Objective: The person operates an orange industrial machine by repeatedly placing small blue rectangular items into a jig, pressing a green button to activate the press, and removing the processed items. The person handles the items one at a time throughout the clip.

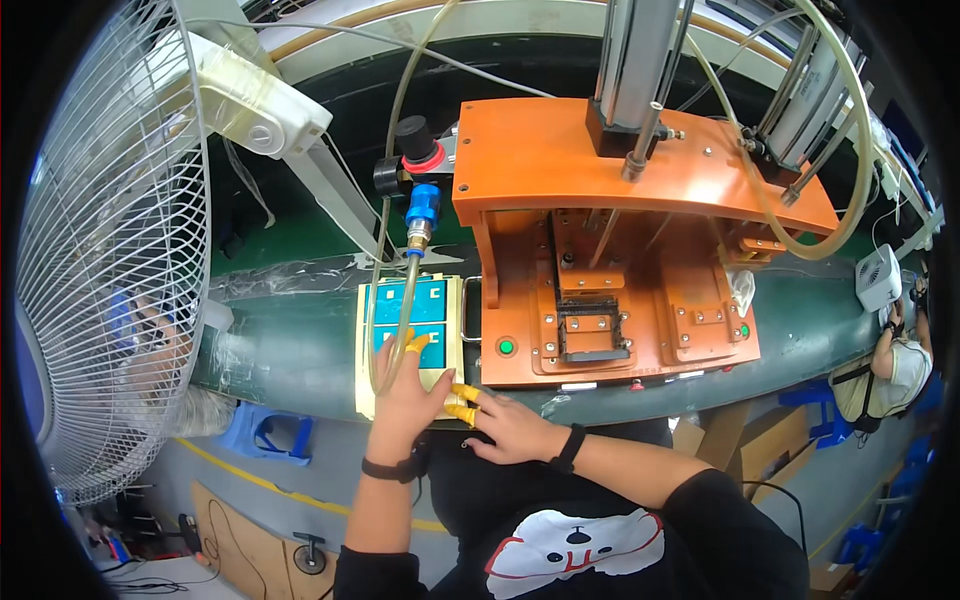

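Note:
A shallow cream tray [452, 300] lies on the green work surface, holding flat blue pieces [397, 300] with small pale cut-outs. My left hand [402, 392] reaches over the tray's near part. Its yellow-covered fingertips rest at the lower blue piece, with the thumb apart from them; a clear hose partly hides the fingers. At the tray's near right corner is my right hand [515, 428], fingers spread toward the tray and two or more tips wearing yellow covers. I see nothing plainly held in it. Dark bands circle both wrists.
Right of the tray stands an orange press [640, 150] with metal cylinders and a black fixture [590, 335]. A blue hose fitting [423, 205] hangs above the tray. A large caged fan [115, 250] fills the left. Another person [895, 365] sits far right.

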Demonstrator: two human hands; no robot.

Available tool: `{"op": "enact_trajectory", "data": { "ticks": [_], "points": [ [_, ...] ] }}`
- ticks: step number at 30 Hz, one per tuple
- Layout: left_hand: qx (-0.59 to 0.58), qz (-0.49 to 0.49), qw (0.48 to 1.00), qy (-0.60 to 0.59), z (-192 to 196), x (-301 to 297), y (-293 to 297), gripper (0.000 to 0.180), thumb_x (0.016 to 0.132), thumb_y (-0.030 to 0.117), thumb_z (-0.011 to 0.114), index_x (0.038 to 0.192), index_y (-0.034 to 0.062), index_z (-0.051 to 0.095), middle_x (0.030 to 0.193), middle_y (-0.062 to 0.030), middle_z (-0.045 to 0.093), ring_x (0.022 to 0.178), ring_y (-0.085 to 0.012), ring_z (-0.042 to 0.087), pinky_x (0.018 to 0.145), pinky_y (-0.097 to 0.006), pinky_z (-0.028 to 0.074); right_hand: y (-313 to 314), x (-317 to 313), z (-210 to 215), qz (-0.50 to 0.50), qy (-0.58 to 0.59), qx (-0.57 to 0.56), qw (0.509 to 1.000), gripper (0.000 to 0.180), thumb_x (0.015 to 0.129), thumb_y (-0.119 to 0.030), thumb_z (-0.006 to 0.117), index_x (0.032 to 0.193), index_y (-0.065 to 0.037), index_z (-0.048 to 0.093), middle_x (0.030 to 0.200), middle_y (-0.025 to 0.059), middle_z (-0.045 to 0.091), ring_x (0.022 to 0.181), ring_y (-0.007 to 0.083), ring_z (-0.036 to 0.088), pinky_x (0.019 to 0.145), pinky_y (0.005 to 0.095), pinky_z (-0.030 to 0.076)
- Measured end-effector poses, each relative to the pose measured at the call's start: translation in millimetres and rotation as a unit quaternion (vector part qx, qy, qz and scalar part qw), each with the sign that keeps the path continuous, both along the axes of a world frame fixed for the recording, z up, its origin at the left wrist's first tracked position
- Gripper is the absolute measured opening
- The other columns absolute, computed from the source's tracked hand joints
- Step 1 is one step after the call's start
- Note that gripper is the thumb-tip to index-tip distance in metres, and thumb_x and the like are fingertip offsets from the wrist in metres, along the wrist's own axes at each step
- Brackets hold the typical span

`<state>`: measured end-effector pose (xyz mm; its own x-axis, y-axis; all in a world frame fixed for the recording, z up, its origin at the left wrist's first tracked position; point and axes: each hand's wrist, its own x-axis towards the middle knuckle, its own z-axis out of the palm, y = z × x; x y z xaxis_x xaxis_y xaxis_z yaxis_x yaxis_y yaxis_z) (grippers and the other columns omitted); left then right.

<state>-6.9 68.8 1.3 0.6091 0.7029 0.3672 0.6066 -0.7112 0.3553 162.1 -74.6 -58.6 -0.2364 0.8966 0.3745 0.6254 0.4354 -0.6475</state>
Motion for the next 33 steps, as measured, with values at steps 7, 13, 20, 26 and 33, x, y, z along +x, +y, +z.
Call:
{"op": "enact_trajectory", "data": {
  "ticks": [7, 13, 20, 26, 33],
  "points": [
    [-0.011, 0.028, 0.998, 0.055, -10.8, 2.3, 3.0, 0.056, 0.083, 0.038, 0.088, 0.124, 0.0049, 0.070, 0.124, -0.0183, 0.069, 0.128, -0.0411, 0.059, 0.119, -0.063, 0.031, 1.5, -2.0, -17.8, 0.005, -0.021, -0.005, 1.000, 0.039, 0.091, -0.029, 0.077, 0.114, 0.000, 0.065, 0.128, 0.0223, 0.059, 0.108, 0.0396, 0.062, 0.095, 0.0483, 0.051],
    [-0.084, 0.080, 0.990, 0.075, -12.5, 8.2, 6.3, 0.055, 0.084, 0.036, 0.089, 0.127, 0.0072, 0.070, 0.132, -0.0153, 0.069, 0.129, -0.0380, 0.060, 0.120, -0.060, 0.033, -0.7, -0.3, -17.9, 0.009, -0.035, -0.012, 0.999, 0.040, 0.092, -0.027, 0.075, 0.120, -0.001, 0.064, 0.135, 0.0205, 0.058, 0.110, 0.0366, 0.061, 0.100, 0.0466, 0.049],
    [-0.162, 0.148, 0.970, -0.107, -14.3, -30.5, 110.9, 0.039, 0.095, 0.031, 0.081, 0.123, 0.0047, 0.074, 0.115, -0.0170, 0.075, 0.107, -0.0329, 0.071, 0.099, -0.039, 0.054, 0.0, 3.3, -14.5, 0.007, -0.021, -0.013, 1.000, 0.049, 0.093, -0.026, 0.073, 0.134, -0.002, 0.061, 0.145, 0.0196, 0.054, 0.111, 0.0357, 0.060, 0.102, 0.0471, 0.048],
    [-0.104, 0.286, 0.921, -0.243, -8.6, -165.8, 212.2, 0.037, 0.103, 0.029, 0.074, 0.121, -0.0033, 0.073, 0.111, -0.0147, 0.077, 0.101, -0.0240, 0.070, 0.094, -0.038, 0.055, 5.1, -2.7, -14.4, 0.034, -0.016, 0.004, 0.999, 0.041, 0.092, -0.023, 0.074, 0.124, -0.001, 0.063, 0.140, 0.0191, 0.054, 0.110, 0.0353, 0.059, 0.100, 0.0470, 0.048],
    [-0.241, 0.222, 0.907, -0.267, 62.6, -177.2, 103.3, 0.032, 0.108, 0.023, 0.066, 0.129, -0.0011, 0.069, 0.093, 0.0007, 0.066, 0.080, -0.0054, 0.058, 0.070, -0.023, 0.049, -26.9, 23.8, 64.2, -0.003, 0.025, 0.046, 0.999, 0.039, 0.087, -0.019, 0.082, 0.122, -0.003, 0.074, 0.140, 0.0178, 0.062, 0.109, 0.0331, 0.061, 0.091, 0.0417, 0.053]
  ]
}}
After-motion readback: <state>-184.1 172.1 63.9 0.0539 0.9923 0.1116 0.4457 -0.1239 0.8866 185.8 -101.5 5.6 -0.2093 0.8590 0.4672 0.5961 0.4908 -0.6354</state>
